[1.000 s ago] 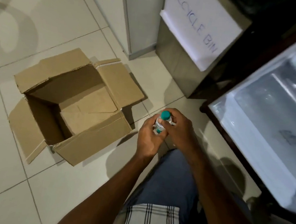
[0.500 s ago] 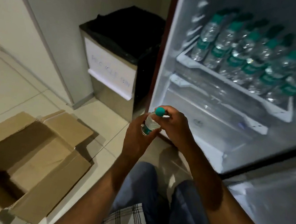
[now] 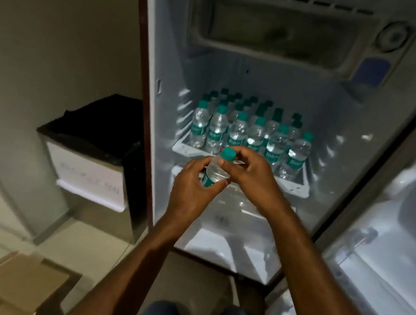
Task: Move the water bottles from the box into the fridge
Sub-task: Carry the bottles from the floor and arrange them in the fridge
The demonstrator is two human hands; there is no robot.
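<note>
A small clear water bottle [image 3: 216, 170] with a green cap and green label is held in front of the open fridge [image 3: 264, 85]. My left hand [image 3: 192, 189] wraps its lower body. My right hand [image 3: 249, 176] grips it near the neck from the right. Behind it, on a white fridge shelf [image 3: 300, 189], stand several matching bottles [image 3: 236, 132] in rows. A corner of the cardboard box [image 3: 13, 285] shows at the bottom left on the floor.
The fridge door [image 3: 388, 247] hangs open on the right. A recycle bin [image 3: 89, 165] with a black liner and white paper sign stands left of the fridge against a grey wall. My knees in blue trousers are at the bottom edge.
The view has swung up from the box to the fridge interior. Both hands have carried the bottle up and forward, close to the shelf of bottles.
</note>
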